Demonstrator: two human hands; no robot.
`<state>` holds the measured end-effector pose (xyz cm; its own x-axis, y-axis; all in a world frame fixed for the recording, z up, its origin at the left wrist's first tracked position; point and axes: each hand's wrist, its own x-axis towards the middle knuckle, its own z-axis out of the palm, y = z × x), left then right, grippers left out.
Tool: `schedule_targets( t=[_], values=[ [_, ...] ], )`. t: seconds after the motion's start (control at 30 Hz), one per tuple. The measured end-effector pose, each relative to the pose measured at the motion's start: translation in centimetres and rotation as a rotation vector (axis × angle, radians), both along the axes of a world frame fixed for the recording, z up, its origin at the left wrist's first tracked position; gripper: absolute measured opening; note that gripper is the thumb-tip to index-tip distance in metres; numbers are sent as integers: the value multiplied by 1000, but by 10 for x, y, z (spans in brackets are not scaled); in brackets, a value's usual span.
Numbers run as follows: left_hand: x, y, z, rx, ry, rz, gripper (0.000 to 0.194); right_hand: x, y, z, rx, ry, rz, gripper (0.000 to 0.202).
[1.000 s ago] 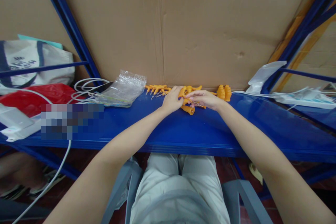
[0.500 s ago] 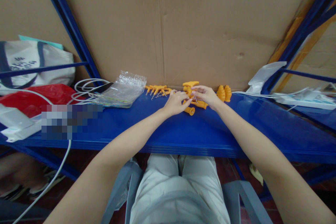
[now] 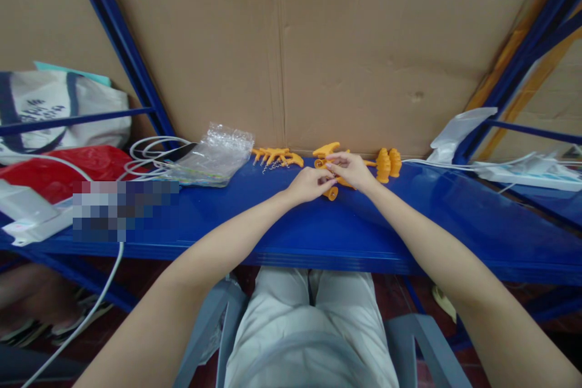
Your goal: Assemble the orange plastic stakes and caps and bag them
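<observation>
My left hand and my right hand meet over a group of orange plastic parts, their fingers pinched close together. What lies between the fingertips is small and mostly covered. Just beyond them is an orange handle-shaped piece, tilted, with a rounded orange part at the right fingertips. An orange tube-like piece with a round open end rests below the fingers. To the left, several orange-handled corkscrews lie in a row, their metal spirals pointing toward me.
Two ribbed orange pieces stand right of my hands. Clear plastic bags and white cables lie to the left, beside a red bag. A white power strip sits at the right. Cardboard backs the blue table.
The orange handle-shaped piece has tilted and shifted slightly left. My right fingers have come closer to the left ones, and the left fingers have drawn together. Another orange handle now shows at the corkscrew row's right end.
</observation>
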<state>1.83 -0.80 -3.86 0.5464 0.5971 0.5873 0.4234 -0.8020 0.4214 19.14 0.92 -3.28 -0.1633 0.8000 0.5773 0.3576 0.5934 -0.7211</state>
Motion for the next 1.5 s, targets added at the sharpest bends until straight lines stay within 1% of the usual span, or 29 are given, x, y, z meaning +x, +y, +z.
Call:
schedule_targets(
  t=[0.1,0.17,0.3,0.4,0.53,0.73,0.9,1.0,1.1,1.2,1.3,1.5],
  values=[
    [2,-1,0,-140,-83,3,14,-4,1,-2,-12,12,-46,27],
    [3,-2,1,-216,-115,-10,17,-8,2,-5,-43,52,-57,25],
    [4,-5,2,-331,-158,-41,22,-16,3,-10,-100,167,-68,25],
    [5,-7,3,-408,-196,-59,19,-19,3,-12,-137,189,-57,28],
    [6,-10,4,-502,-250,-111,16,-21,0,-12,-85,171,-76,26],
    [5,-10,7,-558,-305,-171,22,-24,-3,-12,-7,168,-68,24],
    [4,-11,8,-574,-322,-193,17,-25,-2,-12,28,172,-109,21],
    [4,-11,8,-577,-329,-182,13,-24,-1,-13,30,181,-110,19],
    [5,-12,8,-582,-343,-154,13,-23,0,-14,22,168,-117,20],
    [7,-14,9,-601,-364,-132,13,-22,1,-15,0,184,-116,24],
    [8,-16,12,-625,-397,-101,15,-22,1,-16,-56,237,-105,26],
    [8,-18,15,-650,-456,-12,23,-22,-1,-15,-186,325,-60,24]
  ],
)
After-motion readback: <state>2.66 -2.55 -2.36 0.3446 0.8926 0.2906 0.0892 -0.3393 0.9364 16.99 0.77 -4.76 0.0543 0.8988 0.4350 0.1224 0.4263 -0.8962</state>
